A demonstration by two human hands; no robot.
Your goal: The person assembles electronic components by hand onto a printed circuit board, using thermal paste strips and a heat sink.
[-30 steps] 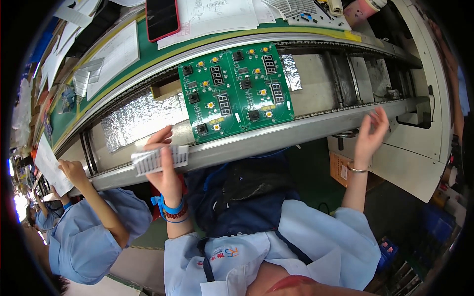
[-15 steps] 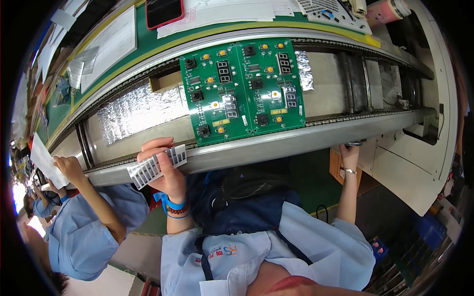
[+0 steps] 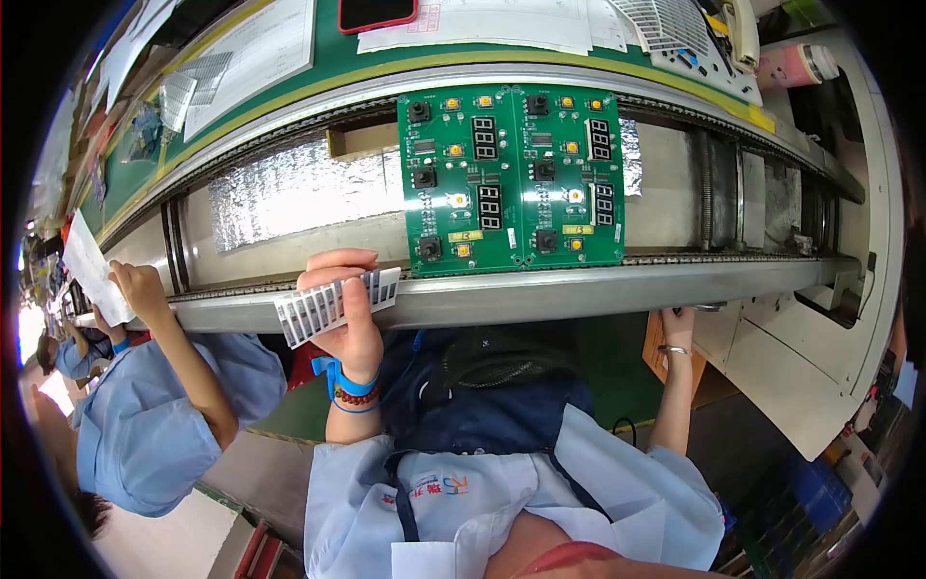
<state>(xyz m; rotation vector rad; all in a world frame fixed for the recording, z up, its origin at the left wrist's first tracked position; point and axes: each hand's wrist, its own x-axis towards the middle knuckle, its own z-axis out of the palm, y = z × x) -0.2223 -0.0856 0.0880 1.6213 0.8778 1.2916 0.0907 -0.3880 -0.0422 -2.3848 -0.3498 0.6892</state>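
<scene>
My left hand (image 3: pixel 360 338) is closed around a white label sheet (image 3: pixel 328 311) bearing rows of small grey rectangles, with the thumb across its face. It hovers over the near metal rail (image 3: pixel 540 292), left of the circuit boards. Two joined green circuit boards (image 3: pixel 519 217) span the conveyor, carrying black knobs, yellow buttons and digit displays. My right hand (image 3: pixel 678 326) is far to the right, below the rail and against the beige machine housing (image 3: pixel 762 352). A small dark metallic part (image 3: pixel 711 307) shows beside its fingertips; the fingers are mostly hidden.
Behind the conveyor, a green table (image 3: pixel 328 58) holds papers (image 3: pixel 482 29), a red-edged phone (image 3: pixel 377 12) and a white tray (image 3: pixel 704 72) with small black parts. A pink bottle (image 3: pixel 796 66) stands far right. On the left, a co-worker's hand (image 3: pixel 143 289) holds white paper (image 3: pixel 94 265).
The view has shifted, so the boards and table appear farther right. My left hand still grips the label sheet; my right hand stays by the machine housing.
</scene>
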